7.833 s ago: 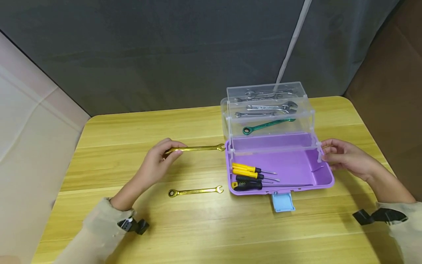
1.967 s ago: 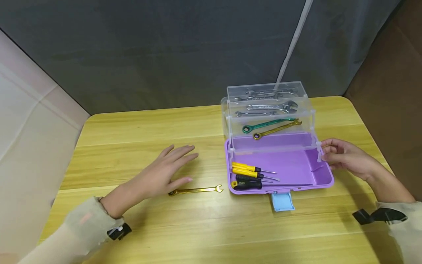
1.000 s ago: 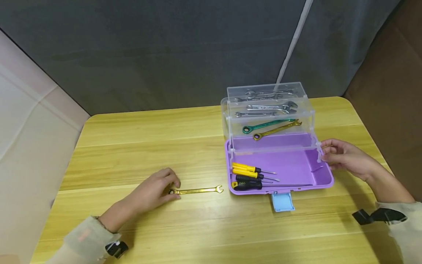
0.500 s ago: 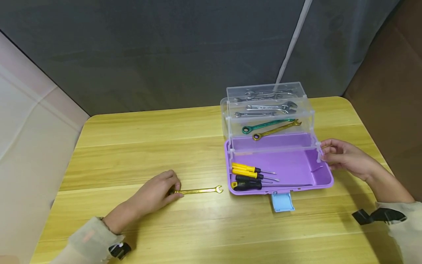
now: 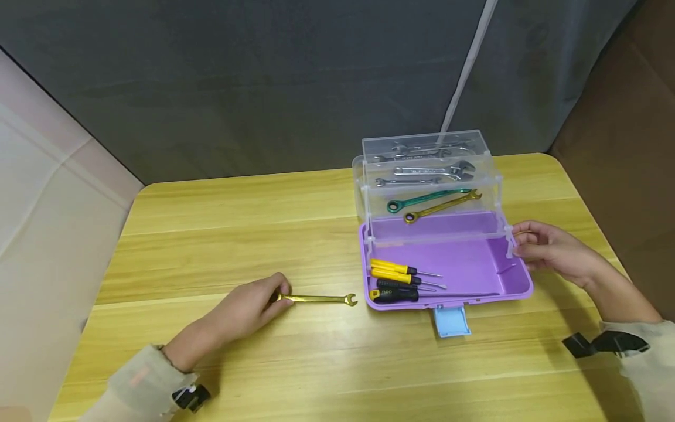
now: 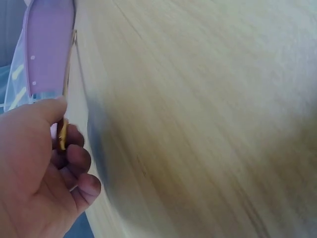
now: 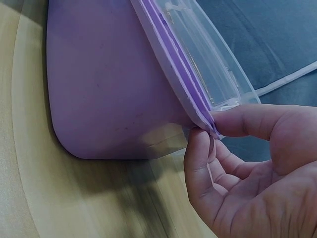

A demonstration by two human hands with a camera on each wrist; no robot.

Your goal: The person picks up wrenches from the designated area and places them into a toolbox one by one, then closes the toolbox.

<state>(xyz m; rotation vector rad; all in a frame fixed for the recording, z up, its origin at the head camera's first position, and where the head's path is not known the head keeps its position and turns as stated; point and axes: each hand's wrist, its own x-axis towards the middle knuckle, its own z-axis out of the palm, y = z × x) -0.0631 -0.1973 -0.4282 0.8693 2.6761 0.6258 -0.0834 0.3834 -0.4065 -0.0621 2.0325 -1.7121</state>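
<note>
My left hand (image 5: 248,308) pinches the ring end of a gold combination wrench (image 5: 321,299); its open end points right toward the toolbox. In the left wrist view the wrench (image 6: 63,134) sits between thumb and curled fingers, its shaft lifted a little off the wood with a shadow beneath. My right hand (image 5: 559,252) grips the right rim of the purple toolbox (image 5: 522,287). The right wrist view shows that thumb and forefinger pinching the rim (image 7: 198,116). A green wrench (image 5: 427,200) and another gold wrench (image 5: 443,207) lie in the box's lower clear tray.
Silver wrenches (image 5: 422,182), one of them adjustable (image 5: 435,171), lie in the upper clear trays. Several screwdrivers (image 5: 395,275) with yellow or black handles lie at the left of the purple base. A blue latch (image 5: 451,322) hangs at the front. Grey cloth (image 5: 263,88) stands behind the table (image 5: 211,234).
The earlier gold wrench went from my left hand into the tray. My left hand then came back, took the second gold wrench and raised it slightly. The right hand stayed at the rim.
</note>
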